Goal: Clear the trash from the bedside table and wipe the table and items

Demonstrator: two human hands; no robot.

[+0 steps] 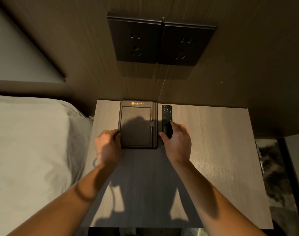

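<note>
A light wood bedside table (213,150) fills the middle of the head view. A dark brown tray-like pad (136,126) with a gold logo lies flat at its back edge. My left hand (107,147) grips the pad's left lower edge. A black remote control (166,114) lies just right of the pad, pointing at the wall. My right hand (177,142) is closed around the remote's near end, with the thumb on its left side. No trash and no cloth show on the table.
Two dark wall sockets (160,41) sit on the wood wall panel above the table. A bed with white linen (26,150) borders the table on the left. A patterned dark floor (278,176) lies to the right. My shadow covers the table's near middle.
</note>
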